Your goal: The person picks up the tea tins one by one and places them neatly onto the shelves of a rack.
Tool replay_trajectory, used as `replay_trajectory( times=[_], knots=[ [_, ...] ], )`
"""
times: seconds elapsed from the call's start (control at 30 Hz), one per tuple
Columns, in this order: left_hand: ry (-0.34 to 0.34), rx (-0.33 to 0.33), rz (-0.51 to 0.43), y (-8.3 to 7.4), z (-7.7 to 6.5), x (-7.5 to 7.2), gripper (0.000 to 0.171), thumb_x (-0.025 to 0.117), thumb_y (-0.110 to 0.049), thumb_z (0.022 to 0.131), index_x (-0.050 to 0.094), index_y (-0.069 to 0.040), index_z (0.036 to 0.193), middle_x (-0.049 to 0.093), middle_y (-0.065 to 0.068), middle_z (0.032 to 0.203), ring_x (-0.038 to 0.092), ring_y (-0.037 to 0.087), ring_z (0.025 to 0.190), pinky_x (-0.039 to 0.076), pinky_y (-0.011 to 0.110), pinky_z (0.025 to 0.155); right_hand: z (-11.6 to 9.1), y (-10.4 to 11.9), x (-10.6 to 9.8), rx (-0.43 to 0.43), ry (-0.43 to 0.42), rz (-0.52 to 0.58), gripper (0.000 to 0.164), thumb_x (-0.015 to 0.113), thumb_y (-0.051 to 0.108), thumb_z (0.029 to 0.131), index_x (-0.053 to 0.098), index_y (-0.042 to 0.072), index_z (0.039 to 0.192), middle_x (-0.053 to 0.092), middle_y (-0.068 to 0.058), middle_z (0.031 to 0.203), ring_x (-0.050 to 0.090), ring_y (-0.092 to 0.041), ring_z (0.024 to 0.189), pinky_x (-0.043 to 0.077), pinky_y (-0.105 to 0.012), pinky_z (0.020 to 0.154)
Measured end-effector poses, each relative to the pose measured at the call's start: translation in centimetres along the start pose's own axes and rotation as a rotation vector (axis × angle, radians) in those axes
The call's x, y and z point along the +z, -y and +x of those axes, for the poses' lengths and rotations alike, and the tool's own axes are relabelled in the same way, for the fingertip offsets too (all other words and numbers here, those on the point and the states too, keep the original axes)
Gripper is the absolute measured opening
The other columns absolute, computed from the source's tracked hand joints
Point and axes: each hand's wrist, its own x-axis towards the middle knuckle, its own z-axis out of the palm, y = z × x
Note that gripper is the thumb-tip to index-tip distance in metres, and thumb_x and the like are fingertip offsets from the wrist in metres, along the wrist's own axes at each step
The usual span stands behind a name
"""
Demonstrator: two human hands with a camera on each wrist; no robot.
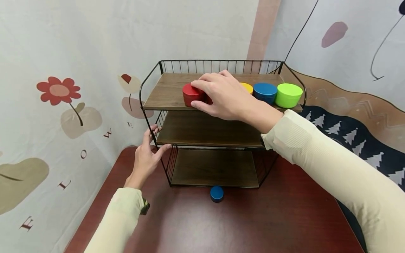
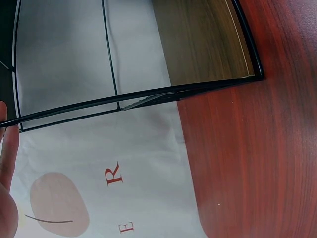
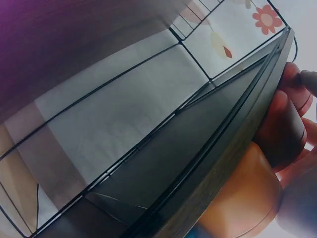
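My right hand pinches a round red tin between thumb and fingers, at the front of the top shelf of a rack with wooden shelves and a black wire frame. Part of a second red tin shows beside it in the right wrist view, mostly behind my hand in the head view. To the right stand a yellow tin, partly hidden, a blue tin and a lime green tin. My left hand holds the rack's left side, thumb at the middle shelf's front corner.
A small blue tin sits on the dark red table before the bottom shelf. The middle shelf lies under my right forearm. A printed cloth hangs behind and at the left.
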Motion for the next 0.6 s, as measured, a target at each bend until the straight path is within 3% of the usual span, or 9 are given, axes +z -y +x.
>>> replay_trajectory(
  times=[0.1, 0.2, 0.43, 0.6],
  knots=[
    [-0.003, 0.005, -0.002, 0.1, 0.1, 0.0, 0.078, 0.08, -0.026, 0.087, 0.035, -0.021, 0.151, 0.057, 0.005, 0.142, 0.071, 0.023, 0.089, 0.046, 0.014, 0.067, 0.0, 0.0, 0.0, 0.003, 0.0, -0.004, 0.052, 0.063, 0.043, 0.096, 0.062, 0.008, 0.134, 0.065, -0.01, 0.124, 0.058, -0.026, 0.114, 0.035, -0.045, 0.101],
    [-0.004, 0.005, -0.008, 0.1, 0.1, 0.1, 0.078, 0.08, -0.025, 0.087, 0.035, -0.02, 0.151, 0.057, 0.006, 0.142, 0.071, 0.024, 0.081, 0.045, 0.013, 0.067, 0.0, 0.0, -0.2, 0.008, -0.005, -0.008, 0.051, 0.063, 0.043, 0.096, 0.061, 0.009, 0.134, 0.065, -0.01, 0.124, 0.057, -0.025, 0.115, 0.034, -0.045, 0.101],
    [-0.006, -0.006, -0.017, 0.0, 0.0, 0.1, 0.079, 0.081, -0.023, 0.086, 0.036, -0.021, 0.15, 0.058, 0.005, 0.141, 0.071, 0.023, 0.08, 0.044, 0.009, 0.067, -0.6, 0.2, -0.6, -0.023, -0.063, -0.01, 0.052, 0.063, 0.041, 0.096, 0.058, 0.01, 0.138, 0.061, -0.01, 0.129, 0.055, -0.024, 0.12, 0.034, -0.046, 0.103],
    [-0.01, 0.006, -0.01, 0.0, 0.1, 0.0, 0.079, 0.081, -0.021, 0.086, 0.035, -0.022, 0.151, 0.058, 0.005, 0.141, 0.069, 0.024, 0.101, 0.044, 0.01, 0.068, -1.3, 0.4, -1.3, -0.073, -0.118, -0.011, 0.054, 0.064, 0.039, 0.096, 0.055, 0.01, 0.141, 0.059, -0.01, 0.132, 0.055, -0.024, 0.121, 0.036, -0.046, 0.102]
  ],
)
